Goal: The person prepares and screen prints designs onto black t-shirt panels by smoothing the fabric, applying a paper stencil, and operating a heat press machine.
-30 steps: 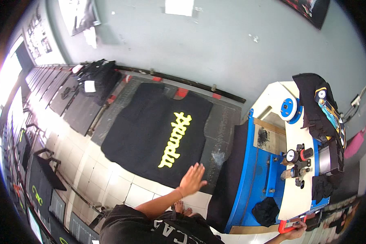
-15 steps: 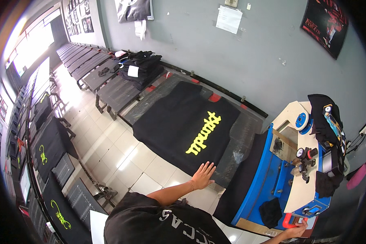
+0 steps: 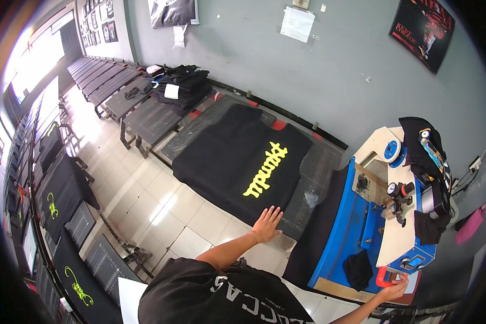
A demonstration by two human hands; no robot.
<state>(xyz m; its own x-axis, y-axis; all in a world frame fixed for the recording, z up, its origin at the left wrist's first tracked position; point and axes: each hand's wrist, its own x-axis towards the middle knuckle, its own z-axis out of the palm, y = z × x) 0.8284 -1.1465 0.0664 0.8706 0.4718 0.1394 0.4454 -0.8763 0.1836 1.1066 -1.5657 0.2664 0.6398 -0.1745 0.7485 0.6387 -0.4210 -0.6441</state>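
A black shirt (image 3: 221, 156) with bright yellow lettering (image 3: 266, 170) lies flat on a dark printing board. My left hand (image 3: 267, 222) is open, fingers spread, at the shirt's near edge; whether it presses on the cloth I cannot tell. Far to the right, my right hand (image 3: 394, 289) closes on the red handle (image 3: 382, 277) at the front of a blue and cream press machine (image 3: 340, 232). Part of that grip is hidden. A black cloth (image 3: 318, 232) hangs along the machine's left side.
Dark boards (image 3: 151, 121) run along the grey wall, with a pile of black garments (image 3: 183, 89) on them. Across the tiled floor (image 3: 140, 189), at left, more boards carry black shirts (image 3: 78, 275) with yellow prints. A pressure gauge (image 3: 393, 189) tops the machine, beside draped black garments (image 3: 421, 146).
The whole view has shifted slightly, so the scene sits a little higher and further left. Both hands keep nearly the same places relative to the shirt and the red handle.
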